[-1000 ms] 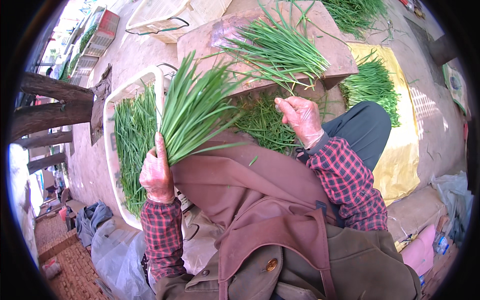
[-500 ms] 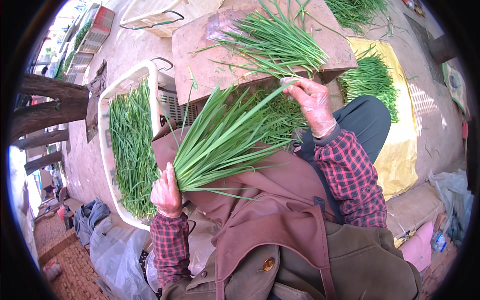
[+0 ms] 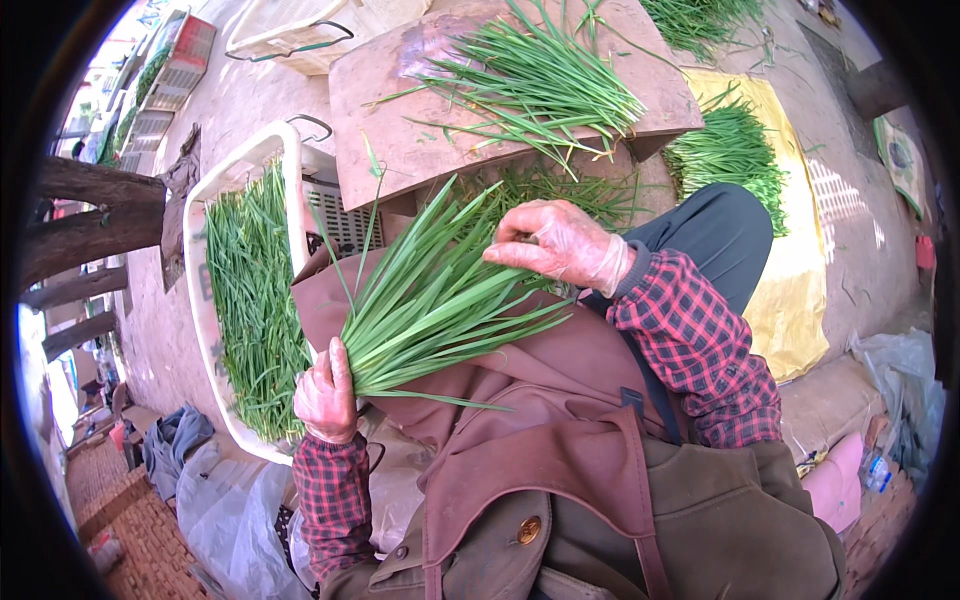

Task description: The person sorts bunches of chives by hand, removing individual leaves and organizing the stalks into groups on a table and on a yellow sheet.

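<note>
My left hand (image 3: pixel 327 392), in a thin clear glove, is closed around the base of a fanned bunch of green chives (image 3: pixel 430 315). The leaves spread up and to the right over my brown apron (image 3: pixel 540 350). My right hand (image 3: pixel 562 243), gloved too, is over the upper right of the fan. Its fingers are curled and the thumb and forefinger come together by the leaves; whether a leaf is between them is hidden. More chives (image 3: pixel 545 85) lie in a loose pile on the low board (image 3: pixel 375 140) in front of me.
At my left stands a white plastic crate (image 3: pixel 197 270) packed with chives. Right of my knee, neat chives (image 3: pixel 735 155) lie on a yellow sheet (image 3: pixel 800 300). Loose leaves are scattered below the board. Another pale crate (image 3: pixel 290 25) sits beyond, and wooden posts (image 3: pixel 90 225) stand far left.
My right hand has come down and left from beside the board to the fanned chives, letting go of the long leaf it pinched. My left hand keeps its hold.
</note>
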Motion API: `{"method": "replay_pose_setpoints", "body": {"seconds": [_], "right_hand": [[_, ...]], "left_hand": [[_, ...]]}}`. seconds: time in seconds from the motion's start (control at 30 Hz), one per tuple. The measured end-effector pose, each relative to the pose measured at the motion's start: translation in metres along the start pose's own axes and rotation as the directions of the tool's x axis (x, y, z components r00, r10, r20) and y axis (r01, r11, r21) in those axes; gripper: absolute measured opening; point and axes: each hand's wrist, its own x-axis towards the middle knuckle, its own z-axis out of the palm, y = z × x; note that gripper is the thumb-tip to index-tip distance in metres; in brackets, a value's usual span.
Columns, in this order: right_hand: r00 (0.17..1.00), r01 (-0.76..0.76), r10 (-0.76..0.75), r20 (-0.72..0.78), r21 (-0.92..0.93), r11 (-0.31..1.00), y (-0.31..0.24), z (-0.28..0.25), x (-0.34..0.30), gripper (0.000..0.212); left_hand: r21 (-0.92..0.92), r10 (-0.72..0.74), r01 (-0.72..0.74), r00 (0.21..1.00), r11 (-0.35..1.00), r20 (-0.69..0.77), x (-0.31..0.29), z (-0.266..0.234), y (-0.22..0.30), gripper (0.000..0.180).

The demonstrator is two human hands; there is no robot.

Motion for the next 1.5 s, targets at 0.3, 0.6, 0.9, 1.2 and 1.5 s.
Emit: {"method": "replay_pose_setpoints", "body": {"seconds": [0.3,0.6,0.9,1.2,1.5], "right_hand": [[0.883,0.017,0.259,-0.392,0.578,0.816,0.004,0.025,-0.001,0.017],[0.699,0.082,0.220,-0.680,0.382,0.920,0.023,-0.041,-0.004,0.011],[0.860,0.044,0.408,-0.307,0.841,0.539,-0.001,-0.066,-0.007,0.012],[0.961,-0.226,0.276,0.008,0.595,0.771,0.018,0.005,0.004,0.022],[0.987,-0.158,0.154,0.043,0.407,0.900,0.022,0.043,0.009,0.024]], "left_hand": [[0.022,-0.041,0.040,0.999,0.999,0.021,-0.010,0.002,0.003,0.045],[0.033,-0.015,0.017,0.998,0.999,-0.054,-0.013,0.003,0.000,0.042],[0.074,-0.038,0.044,0.996,0.996,-0.083,-0.024,0.005,-0.002,0.041],[0.052,-0.045,0.047,0.998,0.998,-0.037,-0.027,0.002,-0.002,0.043],[0.039,-0.045,0.047,0.997,0.998,-0.056,-0.027,0.003,-0.002,0.042]]}}
